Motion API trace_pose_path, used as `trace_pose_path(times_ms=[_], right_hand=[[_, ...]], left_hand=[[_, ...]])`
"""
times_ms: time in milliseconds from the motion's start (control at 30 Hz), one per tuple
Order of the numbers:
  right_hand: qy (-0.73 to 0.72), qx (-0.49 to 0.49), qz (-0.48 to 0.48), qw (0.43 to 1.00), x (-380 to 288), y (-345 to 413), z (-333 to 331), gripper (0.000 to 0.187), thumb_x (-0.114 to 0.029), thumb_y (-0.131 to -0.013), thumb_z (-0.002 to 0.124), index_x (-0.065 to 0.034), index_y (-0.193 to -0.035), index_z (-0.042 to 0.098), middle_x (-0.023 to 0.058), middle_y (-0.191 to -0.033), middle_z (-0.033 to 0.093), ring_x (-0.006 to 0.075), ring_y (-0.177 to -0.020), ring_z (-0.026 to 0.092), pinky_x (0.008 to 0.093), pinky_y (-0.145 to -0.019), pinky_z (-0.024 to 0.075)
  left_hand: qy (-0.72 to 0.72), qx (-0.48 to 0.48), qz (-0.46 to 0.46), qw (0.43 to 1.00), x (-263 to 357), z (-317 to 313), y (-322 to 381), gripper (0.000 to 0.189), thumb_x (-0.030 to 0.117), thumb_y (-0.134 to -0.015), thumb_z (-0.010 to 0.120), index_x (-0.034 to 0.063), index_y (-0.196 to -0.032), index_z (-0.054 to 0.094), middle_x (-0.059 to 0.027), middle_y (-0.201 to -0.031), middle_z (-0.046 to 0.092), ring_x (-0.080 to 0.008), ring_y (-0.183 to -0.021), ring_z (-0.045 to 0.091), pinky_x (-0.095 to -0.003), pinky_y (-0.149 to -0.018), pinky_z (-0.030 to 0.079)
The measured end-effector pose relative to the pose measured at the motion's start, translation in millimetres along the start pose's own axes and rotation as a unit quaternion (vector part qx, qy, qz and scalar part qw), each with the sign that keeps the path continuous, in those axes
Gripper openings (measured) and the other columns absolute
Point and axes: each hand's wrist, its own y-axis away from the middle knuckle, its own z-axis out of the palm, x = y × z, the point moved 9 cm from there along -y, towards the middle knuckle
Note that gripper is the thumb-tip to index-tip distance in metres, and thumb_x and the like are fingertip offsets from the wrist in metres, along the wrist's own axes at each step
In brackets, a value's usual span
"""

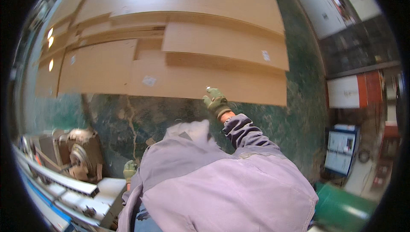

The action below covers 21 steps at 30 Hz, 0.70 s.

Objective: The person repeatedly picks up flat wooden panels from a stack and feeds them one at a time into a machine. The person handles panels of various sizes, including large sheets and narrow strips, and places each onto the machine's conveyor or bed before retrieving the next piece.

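My right hand [217, 102], in a green knit work glove, reaches out over the near edge of the stacked brown boards [198, 83]. Its thumb stands a little away from the fingers. A small bright spot shows at the fingertips, and I cannot tell whether it is a held thing. My left hand [130, 169], gloved alike, hangs low beside my jacket, partly blurred; whether it grips anything is hidden. The boards, flat sheets of cardboard or fibreboard, overlap in uneven layers. Whitish labels [149, 80] stick to some of them.
Green, worn floor [256, 123] with a pale crack lies around the boards. At the lower left stand a dusty motor-like machine [78, 155] and a metal rail [61, 176]. To the right are a green drum [344, 206], a blue-and-white box [341, 150] and light cabinets [317, 8].
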Motion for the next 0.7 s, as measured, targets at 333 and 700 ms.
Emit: trace_pose_path(times_ms=[333,700], right_hand=[[0.071,0.188,0.461,0.864,232.3,168.9,-232.0,0.083,-0.053,-0.082,0.078,0.0025,-0.139,0.054,0.0300,-0.135,0.060,0.0445,-0.126,0.058,0.0493,-0.102,0.0477],[-0.139,0.051,0.398,0.906,407.2,107.2,-274.9,0.074,-0.053,-0.082,0.082,0.0046,-0.124,0.063,0.0132,-0.113,0.071,0.0241,-0.102,0.066,0.0405,-0.088,0.0517]], left_hand=[[-0.098,-0.186,0.061,0.976,168.4,183.8,-101.8,0.026,0.027,-0.101,0.063,0.0052,-0.113,0.070,-0.0011,-0.091,0.069,-0.0113,-0.075,0.060,-0.0271,-0.065,0.048],[0.327,-0.190,-0.205,0.903,212.5,438.9,49.5,0.041,0.027,-0.107,0.043,0.0153,-0.146,0.047,-0.0096,-0.135,0.059,-0.0262,-0.114,0.061,-0.0518,-0.100,0.050]])
